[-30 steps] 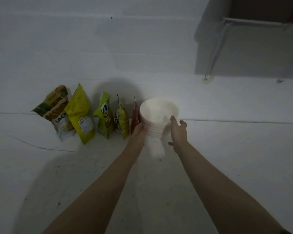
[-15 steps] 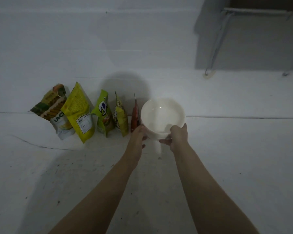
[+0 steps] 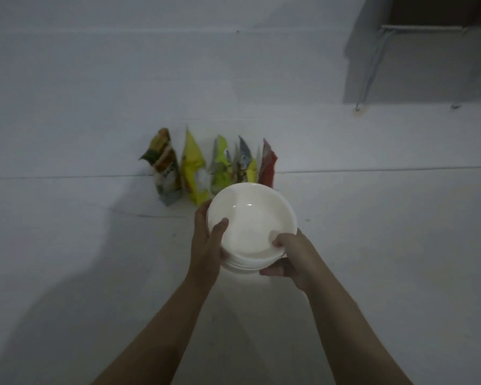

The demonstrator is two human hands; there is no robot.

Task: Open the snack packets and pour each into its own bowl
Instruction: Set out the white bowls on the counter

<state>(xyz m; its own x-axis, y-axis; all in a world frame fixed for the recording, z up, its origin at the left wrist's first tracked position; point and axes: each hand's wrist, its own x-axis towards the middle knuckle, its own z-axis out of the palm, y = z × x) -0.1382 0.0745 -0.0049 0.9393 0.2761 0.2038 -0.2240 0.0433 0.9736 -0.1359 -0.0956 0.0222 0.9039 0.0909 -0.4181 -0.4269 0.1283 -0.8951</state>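
Pretty much nothing of the actual job is done yet, as far as I can tell: all five snack packets [image 3: 206,166] look sealed and none has been poured. They stand in a row just above the middle of the frame, leaning against the white wall where it meets the white worktop [image 3: 386,259]. From the left there's a brown and green one with some white lettering, a plain yellow one, a lime green one, a small grey and yellow one, and a red one at the right end; the print is too blurry to read. What's in hand is a stack of white bowls [image 3: 250,226], right in the center of the frame, just below the packets and covering the bottoms of a couple of them. You can see at least a few nested rims along the lower edge, though I can't count them for sure. The top bowl is glossy, empty and clean, with a small glint of light in it. The left hand [image 3: 208,245] is wrapped around the left side of the stack with its thumb hooked over the rim, and the right hand [image 3: 292,254] is clamped on the lower right edge, thumb inside the top bowl and fingers underneath. So my guess is the bowls need separating and setting out first, then every packet is left to open and pour.
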